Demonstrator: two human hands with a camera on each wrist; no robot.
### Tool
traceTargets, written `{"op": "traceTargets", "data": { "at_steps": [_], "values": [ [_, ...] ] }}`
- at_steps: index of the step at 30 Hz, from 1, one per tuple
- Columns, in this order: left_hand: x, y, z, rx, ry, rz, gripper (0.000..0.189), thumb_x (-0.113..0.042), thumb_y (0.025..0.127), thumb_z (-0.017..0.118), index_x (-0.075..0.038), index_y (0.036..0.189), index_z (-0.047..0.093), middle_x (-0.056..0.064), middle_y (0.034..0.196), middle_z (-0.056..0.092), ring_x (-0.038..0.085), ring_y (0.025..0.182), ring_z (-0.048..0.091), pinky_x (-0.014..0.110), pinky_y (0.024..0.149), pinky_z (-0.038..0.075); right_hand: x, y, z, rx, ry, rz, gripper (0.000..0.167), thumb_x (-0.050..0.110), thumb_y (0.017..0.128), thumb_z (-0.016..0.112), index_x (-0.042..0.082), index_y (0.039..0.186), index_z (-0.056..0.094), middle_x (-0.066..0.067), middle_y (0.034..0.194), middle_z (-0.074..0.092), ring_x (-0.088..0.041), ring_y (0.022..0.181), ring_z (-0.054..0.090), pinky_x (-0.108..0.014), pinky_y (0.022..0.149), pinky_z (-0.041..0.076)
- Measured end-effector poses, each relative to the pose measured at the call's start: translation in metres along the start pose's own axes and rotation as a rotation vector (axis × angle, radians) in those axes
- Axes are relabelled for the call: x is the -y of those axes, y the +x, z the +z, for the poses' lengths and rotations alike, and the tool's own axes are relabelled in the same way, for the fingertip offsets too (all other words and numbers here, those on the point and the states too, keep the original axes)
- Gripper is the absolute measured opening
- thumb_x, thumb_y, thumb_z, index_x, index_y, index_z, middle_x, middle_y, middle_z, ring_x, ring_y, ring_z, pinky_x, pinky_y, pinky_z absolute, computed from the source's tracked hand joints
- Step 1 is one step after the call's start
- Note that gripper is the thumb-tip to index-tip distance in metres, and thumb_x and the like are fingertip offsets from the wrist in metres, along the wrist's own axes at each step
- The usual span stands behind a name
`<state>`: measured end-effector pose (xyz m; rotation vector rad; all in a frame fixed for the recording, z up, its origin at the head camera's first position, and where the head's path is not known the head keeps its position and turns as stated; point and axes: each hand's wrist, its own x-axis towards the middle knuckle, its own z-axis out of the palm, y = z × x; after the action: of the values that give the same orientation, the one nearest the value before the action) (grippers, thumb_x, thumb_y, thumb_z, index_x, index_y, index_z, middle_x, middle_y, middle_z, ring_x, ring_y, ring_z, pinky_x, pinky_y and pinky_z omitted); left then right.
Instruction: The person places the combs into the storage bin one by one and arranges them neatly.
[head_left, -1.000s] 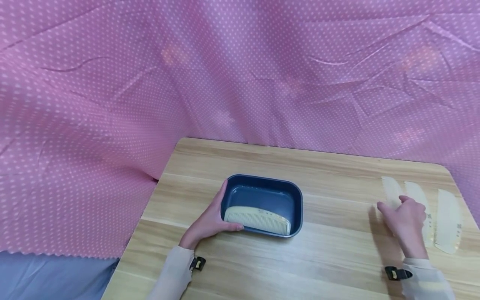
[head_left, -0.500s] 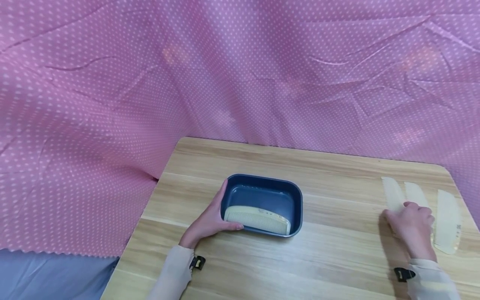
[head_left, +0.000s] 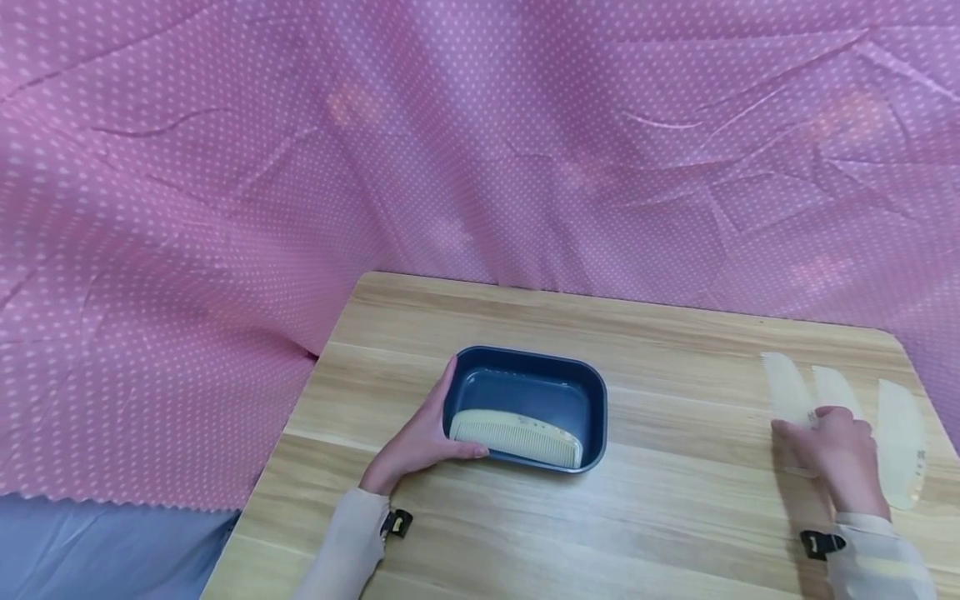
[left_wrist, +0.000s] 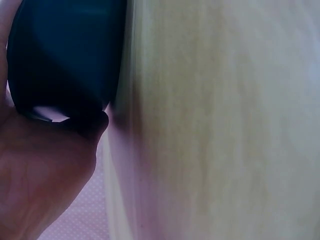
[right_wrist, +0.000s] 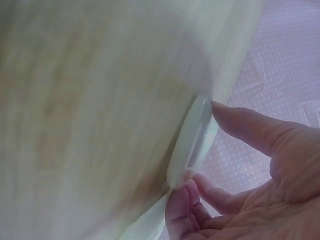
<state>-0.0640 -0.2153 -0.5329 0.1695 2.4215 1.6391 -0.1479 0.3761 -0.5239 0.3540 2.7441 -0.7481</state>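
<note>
In the head view a dark blue rectangular dish (head_left: pixel 525 367) stands left of the table's middle. One cream comb (head_left: pixel 517 435) lies inside along its near wall. My left hand (head_left: pixel 412 442) grips the dish's left end, thumb at the near side and fingers round the left side; the left wrist view shows the hand (left_wrist: pixel 47 165) against the dish (left_wrist: pixel 65 55). At the right, my right hand (head_left: pixel 840 458) pinches the leftmost of three cream combs (head_left: pixel 786 387) on the table. In the right wrist view, thumb and fingers touch opposite edges of that comb (right_wrist: pixel 192 135).
Beside the right hand lie a middle comb (head_left: pixel 834 385), partly covered by the hand, and a right comb (head_left: pixel 898 442) close to the table's right edge. The wooden table (head_left: pixel 660 533) has a pink dotted cloth (head_left: pixel 480 167) hanging behind it and at its left.
My right hand has shifted slightly right and toward me, with its thumb and fingers now at the edges of the leftmost comb. My left hand and the dish stay put.
</note>
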Motion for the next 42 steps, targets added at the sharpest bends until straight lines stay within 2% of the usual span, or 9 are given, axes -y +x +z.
{"op": "traceTargets", "data": {
  "at_steps": [5,10,15,19,23,28,32,35,42],
  "values": [
    [0.001,0.002,0.0,0.009,0.011,-0.005,0.146,-0.032,0.078,0.102,-0.044,0.174,-0.007,-0.013,0.18,0.006,0.019,0.165,0.01,0.064,0.128,0.013,0.0,0.002,-0.003,0.013,0.031,0.004,0.09,0.044,0.102,0.073,-0.028,0.141,0.036,-0.057,0.126,0.039,-0.072,0.115,0.045,-0.076,0.092,0.045],
    [0.002,0.002,-0.002,0.002,0.011,-0.006,0.146,-0.032,0.077,0.102,-0.042,0.175,-0.006,-0.012,0.18,0.008,0.02,0.165,0.011,0.065,0.128,0.014,0.002,0.004,-0.001,0.017,0.084,-0.08,0.082,0.036,0.106,0.069,-0.027,0.145,0.035,-0.055,0.137,0.045,-0.069,0.118,0.052,-0.071,0.09,0.049],
    [0.002,0.001,-0.003,0.001,0.013,-0.013,0.146,-0.032,0.078,0.102,-0.037,0.176,-0.005,-0.012,0.181,0.007,0.02,0.165,0.01,0.065,0.128,0.014,0.006,0.004,0.005,0.034,0.186,-0.187,0.063,0.019,0.111,0.059,-0.024,0.149,0.032,-0.052,0.137,0.05,-0.06,0.113,0.062,-0.039,0.076,0.06],
    [0.0,0.0,-0.003,0.006,0.015,-0.022,0.147,-0.032,0.078,0.102,-0.033,0.177,-0.006,-0.011,0.181,0.006,0.02,0.165,0.009,0.065,0.128,0.013,0.011,0.002,0.015,0.052,0.294,-0.289,0.055,0.011,0.113,0.057,-0.022,0.151,0.033,-0.047,0.122,0.059,-0.022,0.094,0.069,-0.023,0.065,0.056],
    [0.0,0.0,-0.003,0.009,0.014,-0.021,0.146,-0.031,0.078,0.102,-0.036,0.176,-0.007,-0.012,0.181,0.005,0.02,0.165,0.009,0.064,0.128,0.013,0.018,0.0,0.024,0.063,0.393,-0.34,0.052,0.007,0.112,0.059,-0.02,0.15,0.037,-0.022,0.107,0.071,0.004,0.083,0.06,-0.022,0.066,0.055],
    [0.0,0.001,-0.003,0.006,0.017,-0.01,0.146,-0.029,0.079,0.102,-0.036,0.176,-0.006,-0.01,0.181,0.006,0.021,0.165,0.008,0.064,0.128,0.013,0.025,-0.001,0.033,0.075,0.503,-0.357,0.044,0.004,0.11,0.064,-0.014,0.146,0.048,0.007,0.096,0.071,0.002,0.083,0.063,-0.019,0.068,0.054],
    [0.0,0.001,-0.002,0.007,0.016,-0.004,0.146,-0.029,0.079,0.102,-0.034,0.176,-0.006,-0.01,0.181,0.006,0.02,0.165,0.008,0.064,0.128,0.013,0.031,-0.001,0.036,0.1,0.595,-0.365,0.033,0.006,0.109,0.067,0.012,0.142,0.063,0.019,0.098,0.07,0.002,0.088,0.065,-0.018,0.072,0.054],
    [0.0,0.001,-0.002,0.005,0.004,0.005,0.145,-0.029,0.079,0.102,-0.04,0.175,-0.006,-0.011,0.181,0.006,0.019,0.165,0.009,0.065,0.128,0.012,0.038,-0.002,0.037,0.12,0.661,-0.386,0.037,0.006,0.109,0.067,0.026,0.141,0.066,0.02,0.103,0.071,0.002,0.092,0.066,-0.017,0.074,0.054],
    [0.002,-0.001,-0.001,-0.001,-0.011,-0.001,0.147,-0.028,0.077,0.103,-0.037,0.176,-0.006,-0.011,0.181,0.005,0.02,0.165,0.008,0.066,0.128,0.012,0.063,-0.014,0.039,0.198,0.871,-0.401,0.039,0.003,0.108,0.068,0.022,0.142,0.071,0.01,0.106,0.075,-0.003,0.097,0.067,-0.016,0.079,0.053]
  ]
}}
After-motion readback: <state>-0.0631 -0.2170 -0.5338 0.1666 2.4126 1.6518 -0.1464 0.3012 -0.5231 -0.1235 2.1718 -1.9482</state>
